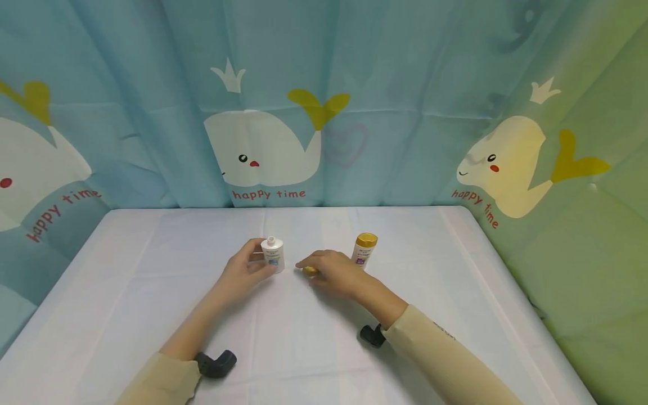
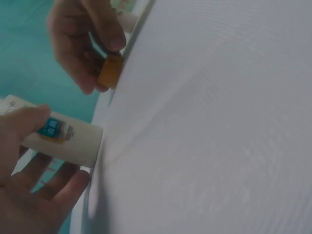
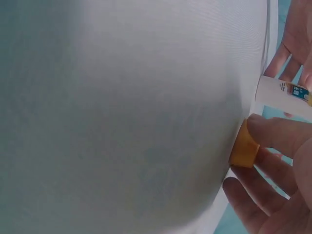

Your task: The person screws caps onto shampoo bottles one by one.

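My left hand (image 1: 242,274) grips a small white bottle (image 1: 274,257) from its left side, thumb across the front and fingers behind. The bottle stands upright, its bare neck showing at the top and a blue label patch on its front. To its right, my right hand (image 1: 334,273) pinches a gold cap (image 3: 244,146) low at the tabletop, with the thumb on one side and fingers on the other. In the head view the fingers partly cover the cap. A second white bottle (image 1: 362,257), topped by a gold cap, stands just behind the right wrist, its lower part hidden.
A white cloth covers the table (image 1: 304,349). Behind it hangs a blue curtain (image 1: 395,152) printed with whales, turning green at the right. Black wrist mounts (image 1: 217,364) stick out from under both beige sleeves (image 1: 445,354).
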Tool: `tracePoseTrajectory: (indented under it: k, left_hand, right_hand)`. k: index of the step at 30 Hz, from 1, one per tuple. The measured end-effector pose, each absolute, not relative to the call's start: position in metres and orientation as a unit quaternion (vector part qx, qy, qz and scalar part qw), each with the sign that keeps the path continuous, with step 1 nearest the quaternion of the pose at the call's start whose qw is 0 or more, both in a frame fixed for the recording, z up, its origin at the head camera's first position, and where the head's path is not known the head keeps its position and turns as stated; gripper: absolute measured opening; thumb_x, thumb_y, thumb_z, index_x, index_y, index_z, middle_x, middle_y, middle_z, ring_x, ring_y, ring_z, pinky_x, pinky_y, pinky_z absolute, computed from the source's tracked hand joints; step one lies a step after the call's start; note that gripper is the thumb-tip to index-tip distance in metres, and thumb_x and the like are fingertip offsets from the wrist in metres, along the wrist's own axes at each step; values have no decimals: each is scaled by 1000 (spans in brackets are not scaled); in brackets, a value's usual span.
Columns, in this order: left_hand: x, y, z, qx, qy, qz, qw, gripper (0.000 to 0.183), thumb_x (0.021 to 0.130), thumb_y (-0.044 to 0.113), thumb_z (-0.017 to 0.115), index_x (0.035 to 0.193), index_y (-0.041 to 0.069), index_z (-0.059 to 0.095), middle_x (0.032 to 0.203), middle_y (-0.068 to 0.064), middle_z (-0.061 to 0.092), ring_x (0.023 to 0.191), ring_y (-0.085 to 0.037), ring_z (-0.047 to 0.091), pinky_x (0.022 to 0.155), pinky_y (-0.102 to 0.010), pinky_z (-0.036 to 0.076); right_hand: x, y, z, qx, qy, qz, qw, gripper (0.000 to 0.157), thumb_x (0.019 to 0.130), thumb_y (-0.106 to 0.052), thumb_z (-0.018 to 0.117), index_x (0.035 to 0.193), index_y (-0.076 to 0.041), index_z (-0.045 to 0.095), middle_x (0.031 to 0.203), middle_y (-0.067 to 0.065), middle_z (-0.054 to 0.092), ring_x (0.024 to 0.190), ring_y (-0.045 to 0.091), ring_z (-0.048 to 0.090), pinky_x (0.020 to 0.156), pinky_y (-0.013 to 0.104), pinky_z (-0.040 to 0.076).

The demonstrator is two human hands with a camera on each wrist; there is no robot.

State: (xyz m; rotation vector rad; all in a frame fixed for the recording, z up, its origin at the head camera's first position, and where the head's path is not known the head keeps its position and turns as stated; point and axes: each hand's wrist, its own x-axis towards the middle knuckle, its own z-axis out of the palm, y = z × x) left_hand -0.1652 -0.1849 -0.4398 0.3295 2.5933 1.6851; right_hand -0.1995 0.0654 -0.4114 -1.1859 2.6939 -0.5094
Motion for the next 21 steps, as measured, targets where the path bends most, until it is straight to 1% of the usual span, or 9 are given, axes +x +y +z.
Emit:
tracePoseTrajectory:
  k: [4,7,12,17,21]
  left_hand:
    - [-165,-182,-441,103,836,538,12,51,95,14,69,139,7,45,135,-19,57,124,-38,58,100,-44,52]
    - [-165,-181,-440,106,839,534,7,48,96,17,67,138,7,46,135,-18,57,124,-37,58,100,-43,52]
    - [-166,-180,-440,110,841,529,-3,45,97,19,67,136,8,48,134,-17,58,122,-36,60,99,-41,53]
    - [-163,-177,-437,119,841,528,-6,43,96,19,68,134,8,50,129,-16,61,117,-34,62,98,-42,54]
    - [-158,-172,-432,123,843,524,-3,42,96,19,67,134,9,51,127,-14,62,115,-31,62,98,-41,54]
  right_hand:
    - [-200,65,-414,-400,897,-177,65,31,92,-6,70,121,-16,71,116,-2,71,110,14,65,98,32,52]
    - [-200,65,-415,-402,896,-178,61,29,91,-7,71,119,-17,72,112,-3,71,105,12,65,95,31,52]
    - [-199,67,-411,-409,888,-202,52,27,92,-8,71,119,-15,72,112,-3,72,105,12,66,94,31,53]
    - [-197,72,-400,-424,875,-234,21,28,92,-5,69,118,-14,71,112,-3,72,103,11,66,93,30,53]
    - [-193,76,-390,-438,862,-255,-6,30,90,-4,71,119,-14,70,111,-3,71,99,9,65,89,28,54]
